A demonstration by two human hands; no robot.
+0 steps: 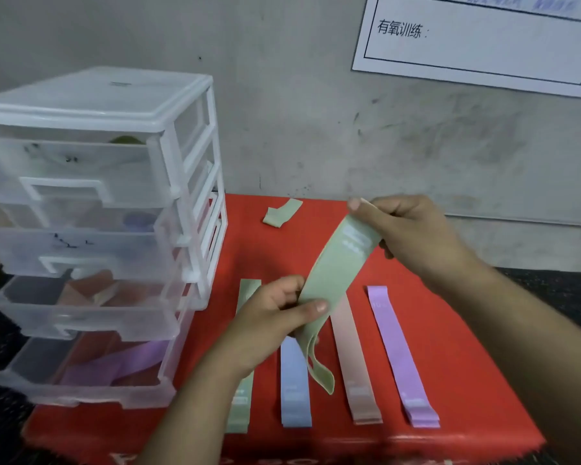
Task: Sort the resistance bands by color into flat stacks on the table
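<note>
Both hands hold one green resistance band [334,280] stretched above the red surface [467,380]. My right hand [413,233] pinches its upper end, near the white print. My left hand [279,313] grips its lower part, and the loose end dangles below. Flat on the red surface lie a green band stack [244,397] partly under my left forearm, a blue band stack [294,391], a pink band stack [354,364] and a purple band stack [399,357]. A small crumpled green band [280,212] lies at the back.
A clear plastic drawer unit [91,229] with four drawers stands at the left, its lower drawers pulled out. Purple bands [121,364] show in the bottom drawer, pinkish ones [94,290] in the one above. A grey wall with a white printed sheet [483,38] is behind.
</note>
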